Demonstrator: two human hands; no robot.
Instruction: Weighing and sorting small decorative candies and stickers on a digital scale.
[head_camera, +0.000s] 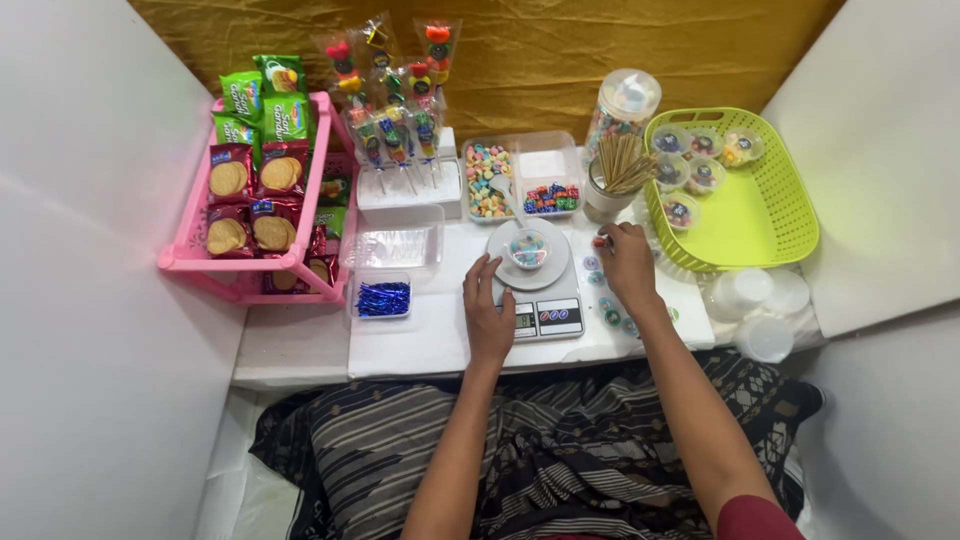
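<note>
Left hand (488, 312): lay flat on the surface (400, 345), fingers spread and holding nothing, touching the left edge of the scale (545, 305).
Right hand (627, 262): sat just right of the scale, fingertips pinched on a small sweet (600, 241) near the stick cup (610, 195).
Cup (528, 250): small and clear, part-filled with pastel sweets, stood on the scale's round pan.
Lids (605, 300): a few small pieces lay on the surface beside the right wrist.
Basket (770, 215): green, off to the right, with filled cups along its far side.
Rack (255, 255): pink, far left, stacked with biscuit packs.
</note>
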